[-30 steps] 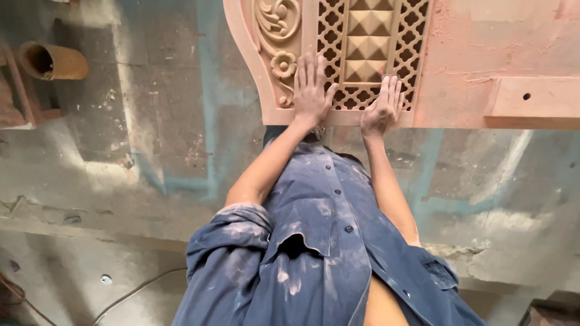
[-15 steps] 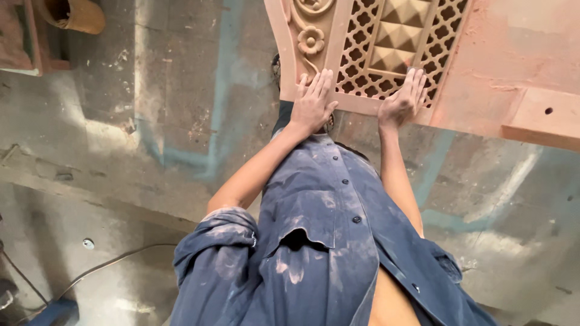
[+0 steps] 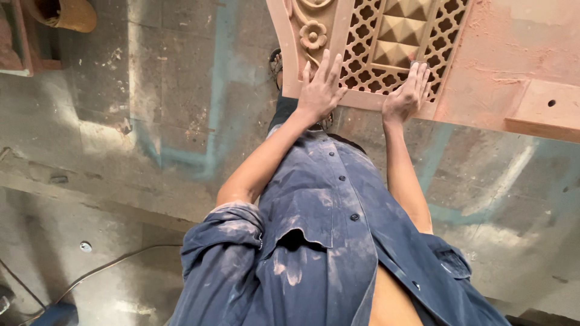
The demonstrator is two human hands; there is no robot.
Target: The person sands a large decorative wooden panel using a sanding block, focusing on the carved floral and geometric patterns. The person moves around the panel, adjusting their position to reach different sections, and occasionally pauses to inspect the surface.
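Observation:
A carved pink stone panel [image 3: 393,42] lies at the top of the head view, with lattice openings, small pyramid studs and a flower relief on its left border. My left hand [image 3: 320,87] rests flat on the panel's lower left corner, fingers spread. My right hand [image 3: 408,93] lies flat on the lower edge of the lattice, fingers together. Neither hand holds anything. My dusty blue shirt [image 3: 326,241] fills the lower middle of the view.
A plain pink stone slab [image 3: 513,54] with a block bearing a drilled hole [image 3: 547,108] lies to the right. A brown pipe-like piece [image 3: 63,12] sits top left. Dusty concrete floor [image 3: 151,121] has a cable [image 3: 103,268] and a blue object [image 3: 57,314] at the bottom left.
The view has shifted, so the panel now sits further right and higher. Both hands stay flat on the panel's lower edge.

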